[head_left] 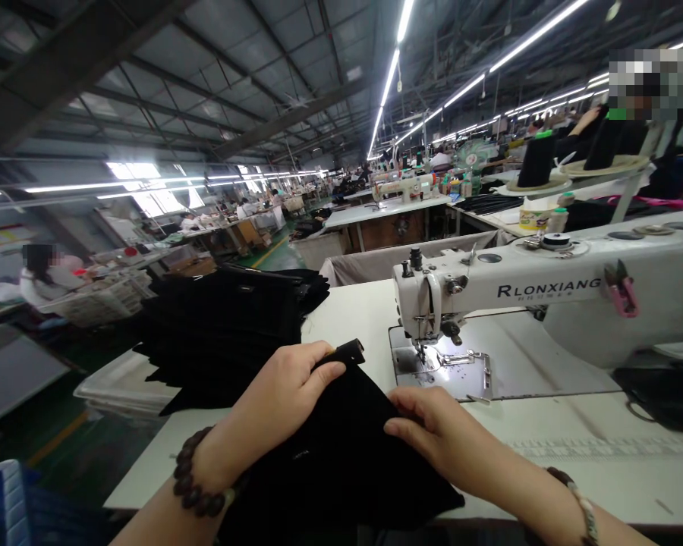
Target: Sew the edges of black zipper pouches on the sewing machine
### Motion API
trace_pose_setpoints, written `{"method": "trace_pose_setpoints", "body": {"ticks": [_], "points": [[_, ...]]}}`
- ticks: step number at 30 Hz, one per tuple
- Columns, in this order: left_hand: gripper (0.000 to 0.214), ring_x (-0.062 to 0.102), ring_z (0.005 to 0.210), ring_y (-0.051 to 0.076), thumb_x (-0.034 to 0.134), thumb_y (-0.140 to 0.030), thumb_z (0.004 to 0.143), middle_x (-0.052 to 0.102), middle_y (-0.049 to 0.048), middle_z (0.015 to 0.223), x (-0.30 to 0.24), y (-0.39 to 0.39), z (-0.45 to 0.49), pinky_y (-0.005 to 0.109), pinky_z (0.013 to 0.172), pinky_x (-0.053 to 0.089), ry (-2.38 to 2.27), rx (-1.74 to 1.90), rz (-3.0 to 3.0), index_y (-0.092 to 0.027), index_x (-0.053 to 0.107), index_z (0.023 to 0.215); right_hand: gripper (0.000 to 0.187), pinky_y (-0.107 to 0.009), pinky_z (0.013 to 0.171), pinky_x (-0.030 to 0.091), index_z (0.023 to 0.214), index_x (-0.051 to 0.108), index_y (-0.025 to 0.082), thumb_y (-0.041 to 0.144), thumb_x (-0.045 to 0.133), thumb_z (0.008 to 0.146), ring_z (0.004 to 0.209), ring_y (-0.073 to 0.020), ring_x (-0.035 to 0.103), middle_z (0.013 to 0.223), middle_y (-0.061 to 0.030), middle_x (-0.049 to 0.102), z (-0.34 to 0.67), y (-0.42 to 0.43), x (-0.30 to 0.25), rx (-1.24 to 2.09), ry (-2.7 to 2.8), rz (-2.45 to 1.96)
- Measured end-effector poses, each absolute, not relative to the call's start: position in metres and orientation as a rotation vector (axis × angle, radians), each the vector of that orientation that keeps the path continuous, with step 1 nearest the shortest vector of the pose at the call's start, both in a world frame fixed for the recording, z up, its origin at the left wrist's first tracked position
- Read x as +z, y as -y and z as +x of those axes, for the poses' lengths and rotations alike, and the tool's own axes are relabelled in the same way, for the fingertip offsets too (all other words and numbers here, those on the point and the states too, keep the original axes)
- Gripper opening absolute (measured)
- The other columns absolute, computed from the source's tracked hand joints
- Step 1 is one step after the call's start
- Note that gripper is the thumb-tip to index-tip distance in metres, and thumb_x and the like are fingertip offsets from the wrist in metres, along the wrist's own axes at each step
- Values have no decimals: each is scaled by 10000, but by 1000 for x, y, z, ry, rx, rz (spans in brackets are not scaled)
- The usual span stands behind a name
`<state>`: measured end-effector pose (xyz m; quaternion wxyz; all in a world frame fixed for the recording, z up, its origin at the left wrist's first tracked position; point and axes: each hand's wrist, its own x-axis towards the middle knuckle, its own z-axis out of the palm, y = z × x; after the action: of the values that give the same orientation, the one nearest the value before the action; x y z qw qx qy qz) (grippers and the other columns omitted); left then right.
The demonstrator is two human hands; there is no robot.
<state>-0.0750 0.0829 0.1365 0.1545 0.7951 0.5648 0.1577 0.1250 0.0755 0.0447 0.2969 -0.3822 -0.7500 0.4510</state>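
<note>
A piece of black fabric (347,447) hangs over the front edge of the sewing table (347,307), between my two hands. My left hand (296,379) grips its upper end, where the cloth forms a rolled or folded edge (350,352) under the thumb. Lower on the right side, my right hand (426,425) pinches the fabric's edge between thumb and fingers. Just beyond my right hand stands a white sewing machine (461,292), its needle and presser foot (421,353) above a metal plate. The fabric is apart from the needle.
A tall stack of black fabric pieces (228,326) lies at the left, above a pale plastic bin (125,383). Pink-handled thread snips (621,290) hang on the machine. A black pouch-like item (660,394) rests at the right. Thread cones (536,161) stand behind; a blue basket (39,504) sits lower left.
</note>
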Motion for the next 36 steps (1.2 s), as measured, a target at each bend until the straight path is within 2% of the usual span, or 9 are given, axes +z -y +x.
{"method": "trace_pose_setpoints", "body": {"ticks": [4, 8, 16, 21, 24, 27, 30, 33, 36], "points": [[286, 527, 633, 148, 414, -334, 860, 563, -14, 647, 150, -88, -77, 252, 605, 320, -1649, 406, 2343, -173, 504, 642, 336, -237, 568, 323, 1097, 434, 242, 162, 487, 775, 603, -113, 427, 689, 56, 496, 121, -69, 42, 1221, 1818, -931], [287, 522, 623, 141, 410, -331, 868, 562, -17, 649, 153, -92, -75, 249, 602, 319, -1610, 377, 2364, -173, 513, 652, 291, -250, 601, 341, 1029, 459, 238, 170, 508, 751, 647, -116, 435, 832, 21, 537, 117, -69, 41, 1269, 1730, -889], [287, 528, 652, 150, 410, -331, 868, 576, -7, 673, 152, -91, -71, 244, 615, 331, -1573, 339, 2409, -171, 524, 658, 132, -228, 521, 307, 696, 485, 183, 267, 586, 708, 553, -100, 380, 580, 50, 416, 118, -73, 50, 1391, 1603, -945], [284, 543, 656, 154, 407, -338, 852, 596, -5, 677, 158, -93, -72, 239, 627, 344, -1513, 307, 2372, -177, 569, 684, 242, -194, 454, 300, 850, 517, 192, 336, 631, 692, 481, -78, 379, 561, 66, 438, 114, -67, 49, 1547, 1446, -845], [276, 540, 670, 161, 416, -341, 829, 605, 0, 690, 146, -105, -77, 236, 626, 351, -1492, 222, 2305, -176, 587, 689, 284, -194, 480, 351, 978, 561, 208, 254, 607, 701, 518, -87, 437, 616, 51, 513, 105, -62, 38, 1440, 1492, -854], [268, 515, 633, 162, 440, -344, 794, 580, -1, 646, 109, -128, -82, 228, 574, 338, -1504, 109, 2236, -165, 575, 647, 208, -242, 637, 450, 935, 647, 188, 189, 527, 766, 670, -136, 576, 743, -12, 644, 103, -64, 21, 1269, 1729, -919], [255, 498, 586, 156, 450, -324, 766, 560, -2, 597, 57, -151, -78, 219, 529, 326, -1471, 54, 2208, -154, 572, 622, 360, -260, 795, 452, 1066, 613, 199, 70, 391, 813, 891, -151, 607, 991, -43, 663, 118, -71, 3, 1122, 2005, -855], [250, 521, 594, 160, 445, -310, 768, 589, 8, 615, 14, -168, -63, 218, 527, 346, -1422, 32, 2192, -149, 592, 646, 478, -238, 748, 465, 1216, 486, 175, -12, 368, 793, 876, -142, 604, 1058, -73, 627, 139, -82, -8, 842, 2387, -801], [239, 560, 662, 171, 448, -294, 787, 629, 28, 685, -4, -179, -47, 227, 582, 379, -1402, 51, 2207, -150, 618, 699, 394, -282, 637, 468, 1204, 458, 70, 8, 384, 821, 754, -174, 593, 957, -140, 619, 154, -95, -9, 288, 2763, -752]]}}
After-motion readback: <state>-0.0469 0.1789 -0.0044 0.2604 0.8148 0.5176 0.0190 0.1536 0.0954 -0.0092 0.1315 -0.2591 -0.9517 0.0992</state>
